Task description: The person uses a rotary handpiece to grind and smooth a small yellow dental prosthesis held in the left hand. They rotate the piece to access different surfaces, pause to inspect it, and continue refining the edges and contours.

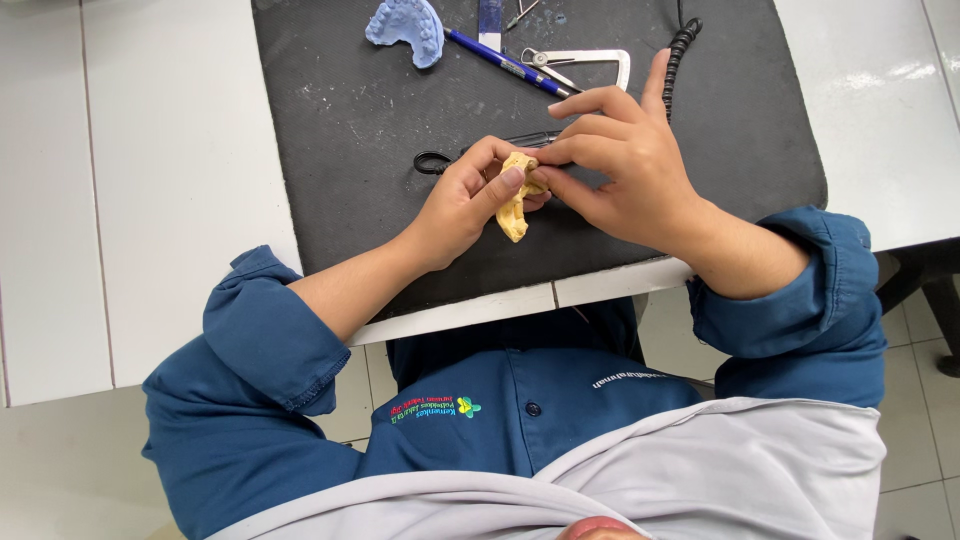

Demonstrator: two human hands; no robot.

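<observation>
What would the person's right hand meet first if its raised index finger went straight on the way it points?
Probably the black coiled cable, which lies just beyond the fingertip of the right hand on the dark mat; height above the mat is unclear.

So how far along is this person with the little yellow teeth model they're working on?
Hard to judge. The yellow dental cast is fully formed and sits between both hands: the left hand grips it, the right hand holds a thin dark tool at its top edge, so fine work is under way. A blue cast, a blue pen and metal calipers lie unused on the black mat. How much is left doesn't show.
</observation>
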